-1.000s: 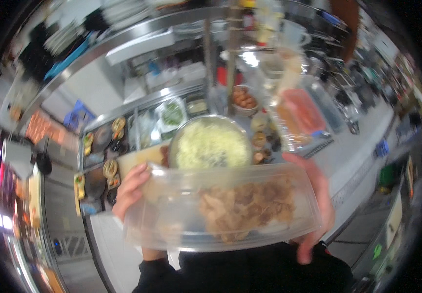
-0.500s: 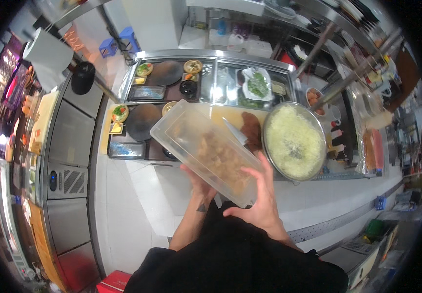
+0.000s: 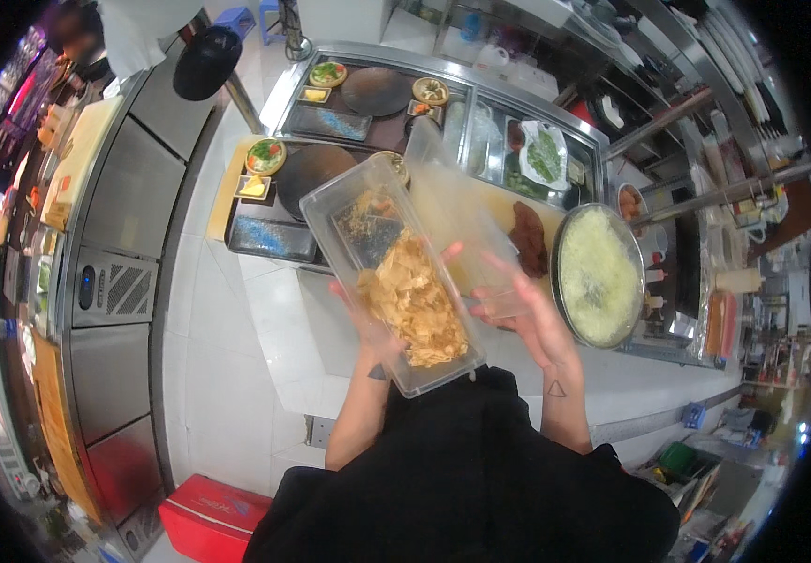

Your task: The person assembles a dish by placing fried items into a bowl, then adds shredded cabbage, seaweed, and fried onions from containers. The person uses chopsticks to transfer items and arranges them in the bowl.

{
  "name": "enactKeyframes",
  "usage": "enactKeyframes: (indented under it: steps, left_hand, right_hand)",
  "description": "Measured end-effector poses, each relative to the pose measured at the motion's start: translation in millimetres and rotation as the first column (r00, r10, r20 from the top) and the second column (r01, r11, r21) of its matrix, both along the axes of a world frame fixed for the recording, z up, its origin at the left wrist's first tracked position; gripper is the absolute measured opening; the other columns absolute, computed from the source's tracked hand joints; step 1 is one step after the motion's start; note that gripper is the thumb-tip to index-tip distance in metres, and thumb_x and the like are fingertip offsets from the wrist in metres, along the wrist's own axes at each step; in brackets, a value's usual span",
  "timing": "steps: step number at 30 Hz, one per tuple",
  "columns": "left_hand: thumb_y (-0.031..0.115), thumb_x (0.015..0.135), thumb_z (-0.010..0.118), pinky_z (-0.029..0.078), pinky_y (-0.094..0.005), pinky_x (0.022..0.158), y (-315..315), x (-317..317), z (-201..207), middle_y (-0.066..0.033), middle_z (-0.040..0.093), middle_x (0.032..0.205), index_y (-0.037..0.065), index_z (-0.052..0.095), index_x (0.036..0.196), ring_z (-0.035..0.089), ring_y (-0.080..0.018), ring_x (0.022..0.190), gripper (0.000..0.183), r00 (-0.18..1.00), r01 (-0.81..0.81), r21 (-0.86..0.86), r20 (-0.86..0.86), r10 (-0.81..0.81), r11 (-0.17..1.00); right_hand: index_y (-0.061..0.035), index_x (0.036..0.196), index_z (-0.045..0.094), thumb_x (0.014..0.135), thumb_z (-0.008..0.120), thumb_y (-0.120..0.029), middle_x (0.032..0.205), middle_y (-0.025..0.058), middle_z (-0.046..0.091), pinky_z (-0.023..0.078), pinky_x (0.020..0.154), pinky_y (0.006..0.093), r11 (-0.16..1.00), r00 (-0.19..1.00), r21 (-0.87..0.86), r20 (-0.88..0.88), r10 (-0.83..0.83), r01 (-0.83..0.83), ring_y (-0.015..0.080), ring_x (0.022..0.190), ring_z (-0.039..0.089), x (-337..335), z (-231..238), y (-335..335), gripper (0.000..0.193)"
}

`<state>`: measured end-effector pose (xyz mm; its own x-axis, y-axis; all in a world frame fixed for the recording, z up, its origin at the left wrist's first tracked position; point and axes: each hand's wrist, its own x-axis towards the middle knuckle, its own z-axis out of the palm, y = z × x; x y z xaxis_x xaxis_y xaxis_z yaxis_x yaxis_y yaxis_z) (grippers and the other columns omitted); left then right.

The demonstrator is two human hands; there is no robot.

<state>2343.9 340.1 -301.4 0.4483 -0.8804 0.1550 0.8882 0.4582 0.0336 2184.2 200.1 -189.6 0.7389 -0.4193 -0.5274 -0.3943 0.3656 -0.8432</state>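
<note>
My left hand (image 3: 366, 328) holds a long clear plastic container (image 3: 325, 211) from below and along its left side. Thin tan flakes (image 3: 415, 300), like bonito flakes, fill its near half, with finer crumbs at the far end. My right hand (image 3: 535, 324) grips the translucent lid (image 3: 457, 211), which is tilted up off the container's right side. Some fingers show blurred through the lid. Beyond the lid, a brown piece of meat (image 3: 528, 239) lies on a pale cutting board (image 3: 494, 199). To the right stands a large steel bowl of shredded cabbage (image 3: 600, 272).
Two set trays with dark round plates (image 3: 316, 178) and small dishes sit on the counter ahead. Farther right are a white dish of green leaves (image 3: 544, 155) and a bowl of eggs (image 3: 630, 202). A steel post (image 3: 241, 103) rises at left; a red box (image 3: 208, 516) is on the floor.
The lid has come off the container and swung to the right in my right hand, uncovering the flakes. The view has shifted, and the knife beside the meat is no longer visible.
</note>
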Motion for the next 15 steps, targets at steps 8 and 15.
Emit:
enactKeyframes:
  steps: [8,15]
  left_hand:
    - [0.089,0.083,0.053,0.052,-0.0547,0.109,17.7,25.2,5.0,-0.0193,0.051,0.153,0.000,0.034,0.159,0.056,-0.0364,0.136,0.118,0.979,-0.202,0.482,0.086,0.184,0.853]
    - [0.085,0.091,0.046,0.055,-0.0565,0.103,11.9,50.4,-15.3,-0.0192,0.057,0.145,0.000,0.035,0.158,0.062,-0.0372,0.129,0.109,0.999,-0.034,0.035,-0.037,0.035,0.999]
  right_hand:
    - [-0.0091,0.157,0.045,0.109,0.046,-0.049,0.134,0.0148,0.068,0.047,0.108,0.0414,0.976,0.981,0.216,0.181,-0.069,0.029,0.0237,0.122,0.065,45.0,-5.8,4.0,0.063]
    - [-0.0068,0.126,0.072,0.098,0.073,-0.017,0.120,0.0069,0.074,0.055,0.085,0.0349,0.654,0.986,-0.756,0.122,0.114,0.018,0.0169,0.100,0.071,83.6,3.0,-31.4,0.030]
